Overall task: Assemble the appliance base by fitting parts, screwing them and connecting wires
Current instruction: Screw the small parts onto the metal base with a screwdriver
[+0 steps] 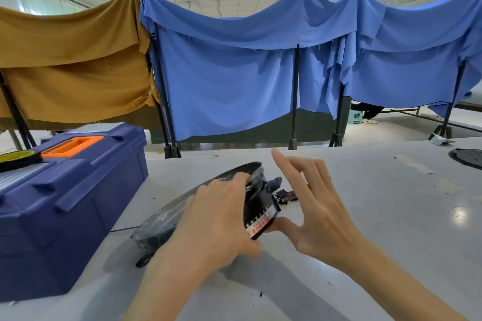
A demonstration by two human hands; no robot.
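My left hand [216, 216] grips the tipped black base [167, 219]. My right hand [320, 211] is wide open, thumb touching it. I should hold steady and press softly.

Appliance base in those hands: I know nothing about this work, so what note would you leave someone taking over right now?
Left hand grips the appliance base, which is tilted up on its edge on the table.
Right hand is open, thumb touching the base's labelled side.
A small circuit board sticks out loose beside it.
Another round black part lies far right, and the toolbox sits closed on the left.
Left to do: wiring and screwing. No screwdriver in view.
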